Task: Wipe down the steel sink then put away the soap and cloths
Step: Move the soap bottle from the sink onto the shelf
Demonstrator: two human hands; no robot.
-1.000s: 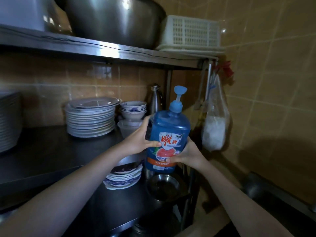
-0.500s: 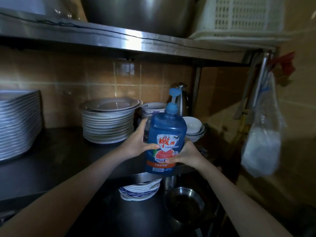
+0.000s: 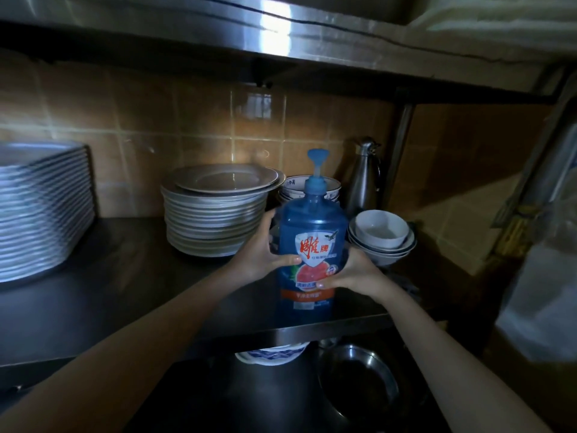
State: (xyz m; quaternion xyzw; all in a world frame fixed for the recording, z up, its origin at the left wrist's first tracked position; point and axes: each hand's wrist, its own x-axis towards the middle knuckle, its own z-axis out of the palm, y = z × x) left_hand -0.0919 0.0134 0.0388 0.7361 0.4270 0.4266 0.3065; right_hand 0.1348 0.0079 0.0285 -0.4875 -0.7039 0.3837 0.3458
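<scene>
A blue pump bottle of dish soap (image 3: 312, 232) with a red and white label stands upright at the front edge of the middle steel shelf (image 3: 131, 295). My left hand (image 3: 262, 254) grips its left side and my right hand (image 3: 352, 273) grips its lower right side. I cannot tell whether the bottle's base touches the shelf. No cloths and no sink are in view.
Behind the bottle are a stack of plates (image 3: 218, 210), patterned bowls (image 3: 293, 189), white bowls (image 3: 381, 235) and a steel jug (image 3: 365, 176). A taller plate stack (image 3: 40, 207) sits far left. Below are a steel bowl (image 3: 359, 389) and dishes (image 3: 271, 354). A plastic bag (image 3: 543, 276) hangs right.
I have come closer to the rack, and both hands have carried the soap bottle forward and down toward the middle shelf's front edge.
</scene>
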